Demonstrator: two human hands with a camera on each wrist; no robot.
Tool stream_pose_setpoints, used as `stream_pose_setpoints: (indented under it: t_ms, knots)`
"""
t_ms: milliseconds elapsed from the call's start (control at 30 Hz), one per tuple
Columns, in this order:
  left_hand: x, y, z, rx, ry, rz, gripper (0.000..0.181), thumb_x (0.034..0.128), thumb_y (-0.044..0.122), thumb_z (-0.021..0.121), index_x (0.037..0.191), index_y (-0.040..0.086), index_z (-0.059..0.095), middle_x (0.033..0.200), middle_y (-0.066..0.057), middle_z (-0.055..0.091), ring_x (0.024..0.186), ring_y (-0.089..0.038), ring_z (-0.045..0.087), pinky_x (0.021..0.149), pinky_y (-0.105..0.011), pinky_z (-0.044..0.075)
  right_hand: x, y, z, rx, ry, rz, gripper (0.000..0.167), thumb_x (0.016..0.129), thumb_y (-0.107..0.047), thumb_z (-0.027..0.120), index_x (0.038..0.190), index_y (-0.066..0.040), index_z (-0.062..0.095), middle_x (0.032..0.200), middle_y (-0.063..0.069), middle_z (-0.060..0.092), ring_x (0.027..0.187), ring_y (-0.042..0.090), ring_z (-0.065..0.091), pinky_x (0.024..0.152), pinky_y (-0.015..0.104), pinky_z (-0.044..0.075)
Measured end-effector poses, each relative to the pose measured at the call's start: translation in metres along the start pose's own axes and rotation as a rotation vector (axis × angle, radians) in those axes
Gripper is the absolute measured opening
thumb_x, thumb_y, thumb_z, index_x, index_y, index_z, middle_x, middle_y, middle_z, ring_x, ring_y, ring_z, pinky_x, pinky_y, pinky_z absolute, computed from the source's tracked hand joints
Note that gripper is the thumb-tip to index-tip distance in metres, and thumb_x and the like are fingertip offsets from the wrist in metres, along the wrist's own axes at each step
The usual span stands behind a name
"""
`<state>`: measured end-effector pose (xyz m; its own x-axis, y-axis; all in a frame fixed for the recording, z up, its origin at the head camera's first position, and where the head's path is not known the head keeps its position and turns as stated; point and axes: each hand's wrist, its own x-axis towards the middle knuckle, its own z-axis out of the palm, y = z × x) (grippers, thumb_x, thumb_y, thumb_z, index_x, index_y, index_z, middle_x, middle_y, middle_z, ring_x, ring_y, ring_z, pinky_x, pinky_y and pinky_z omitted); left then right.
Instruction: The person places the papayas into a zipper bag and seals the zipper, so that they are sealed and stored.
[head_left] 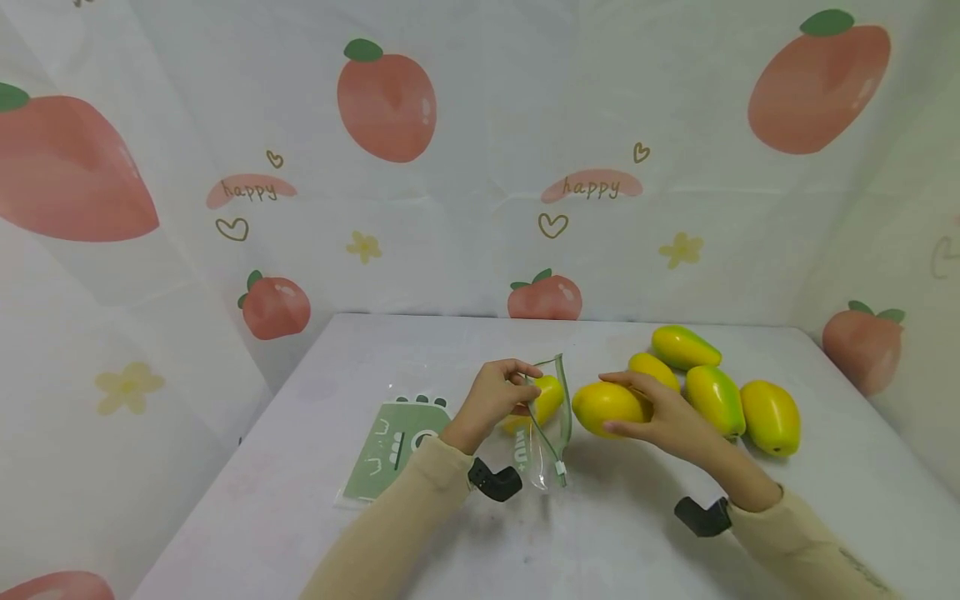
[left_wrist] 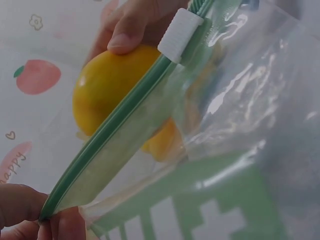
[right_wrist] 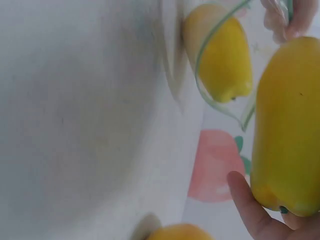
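Note:
My left hand [head_left: 498,396] pinches the green zip rim of a clear zip bag [left_wrist: 117,122], whose mouth gapes toward the right. A white slider [left_wrist: 180,35] sits on that rim. One yellow mango [right_wrist: 222,60] is inside the bag, seen through the opening in the right wrist view. My right hand [head_left: 667,417] grips another yellow mango [head_left: 611,408] from its right side, thumb below and fingers over the top. This held mango is just outside the bag's mouth, above the table. In the left wrist view, the bag rim partly covers it.
Several yellow-green mangoes lie at the right of the white table [head_left: 600,542], among them one at the back [head_left: 686,347] and one farthest right [head_left: 771,417]. A flat green-printed bag [head_left: 397,446] lies left of my left hand. A fruit-patterned cloth [head_left: 465,233] hangs behind.

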<state>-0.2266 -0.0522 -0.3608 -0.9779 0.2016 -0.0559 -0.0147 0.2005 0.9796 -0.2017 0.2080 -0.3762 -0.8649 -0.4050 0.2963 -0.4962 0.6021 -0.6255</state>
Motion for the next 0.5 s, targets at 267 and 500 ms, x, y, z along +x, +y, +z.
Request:
stream_pose_setpoints:
  t_ms: [267,500]
  knots:
    - [0.001,-0.001,0.001,0.007,0.000,0.011,0.025,0.0842,0.003,0.068,0.109,-0.002,0.068,0.073,-0.003,0.048,0.058,-0.015,0.059,0.065,-0.030,0.060,0.010,-0.004,0.018,0.005,0.029,-0.048,0.057,0.079,-0.030,0.079,0.130,-0.012,0.058,0.128,0.004,0.061,0.108,0.018,0.056,0.091,0.035,0.048]
    - [0.001,-0.002,0.001,0.014,0.004,0.011,0.024,0.0838,0.002,0.069,0.108,-0.002,0.068,0.074,-0.003,0.049,0.058,-0.015,0.060,0.065,-0.029,0.060,0.016,-0.009,0.033,0.039,-0.009,0.007,0.062,0.077,-0.035,0.081,0.129,-0.011,0.056,0.130,0.007,0.060,0.108,0.023,0.057,0.091,0.044,0.049]
